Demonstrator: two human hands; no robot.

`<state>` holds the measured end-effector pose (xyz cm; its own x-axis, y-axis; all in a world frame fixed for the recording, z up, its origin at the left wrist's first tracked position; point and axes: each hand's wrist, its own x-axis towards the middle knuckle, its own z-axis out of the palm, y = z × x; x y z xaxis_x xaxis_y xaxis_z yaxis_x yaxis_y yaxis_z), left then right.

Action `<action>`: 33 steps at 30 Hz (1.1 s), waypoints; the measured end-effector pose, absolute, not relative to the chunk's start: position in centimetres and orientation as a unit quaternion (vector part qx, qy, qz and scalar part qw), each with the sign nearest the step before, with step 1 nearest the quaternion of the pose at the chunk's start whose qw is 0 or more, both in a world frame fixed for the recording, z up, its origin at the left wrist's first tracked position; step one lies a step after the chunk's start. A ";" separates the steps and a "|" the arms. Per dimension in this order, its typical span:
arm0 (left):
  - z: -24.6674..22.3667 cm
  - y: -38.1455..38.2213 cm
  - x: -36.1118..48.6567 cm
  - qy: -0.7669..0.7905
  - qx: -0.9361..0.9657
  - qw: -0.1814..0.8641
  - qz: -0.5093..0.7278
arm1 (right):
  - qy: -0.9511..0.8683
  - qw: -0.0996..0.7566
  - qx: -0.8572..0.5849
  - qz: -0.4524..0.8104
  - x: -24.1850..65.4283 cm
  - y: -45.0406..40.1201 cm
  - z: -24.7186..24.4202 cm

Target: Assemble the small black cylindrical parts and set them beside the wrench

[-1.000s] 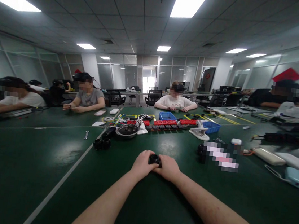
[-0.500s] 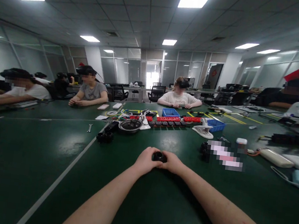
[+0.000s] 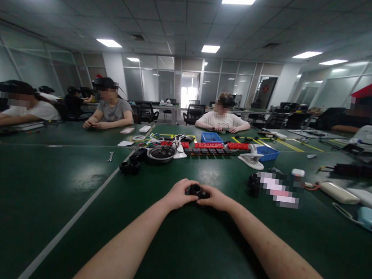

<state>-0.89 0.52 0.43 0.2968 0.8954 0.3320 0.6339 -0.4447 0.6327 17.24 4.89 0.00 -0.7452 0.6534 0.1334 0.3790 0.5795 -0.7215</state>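
Note:
My left hand (image 3: pixel 179 195) and my right hand (image 3: pixel 217 198) meet around a small black round part (image 3: pixel 196 189) just above or on the green table. It has a ring-shaped top with a dark centre, and its exact kind cannot be made out. Left fingers are wrapped round its left side. Right fingers and thumb grip the other side, and the fingertips cover much of it. Similar black round parts (image 3: pixel 130 167) lie to the left, and another dark part (image 3: pixel 254 182) lies to the right.
A green table (image 3: pixel 110 230) spans the view. Beyond my hands are a round grille with cable (image 3: pixel 161 154), red power strips (image 3: pixel 208 145), a white clamp (image 3: pixel 252 157) and a blue tray (image 3: pixel 212 137). A wrench (image 3: pixel 111 156) lies left, a power bank (image 3: pixel 341 196) right. Several people sit around.
The black part has tilted and turned a little between my fingers, and my right fingers have shifted along its side. The whole view has moved slightly.

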 end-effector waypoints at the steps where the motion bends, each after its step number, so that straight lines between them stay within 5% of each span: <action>1: 0.4 0.6 -0.9 0.484 0.784 0.200 0.333 | -0.857 0.198 -0.289 0.377 17.3 4.9 0.1; 13: -0.1 0.9 -1.5 0.516 0.774 0.218 0.295 | -0.838 0.216 -0.349 0.360 18.2 4.8 1.6; 17: -0.5 1.2 -1.7 0.543 0.776 0.184 0.263 | -0.823 0.311 -0.414 0.235 17.5 4.3 2.1; 23: -0.9 1.0 -0.2 0.559 0.780 0.144 0.241 | -0.877 0.228 -0.415 0.087 15.5 2.7 1.4; 29: -0.5 0.5 0.1 0.597 0.758 0.110 0.237 | -0.795 0.414 -0.412 0.167 16.7 4.5 0.8; 33: -0.4 0.8 -0.5 0.652 0.715 0.093 0.235 | -0.776 0.397 -0.435 0.226 16.9 5.6 -1.0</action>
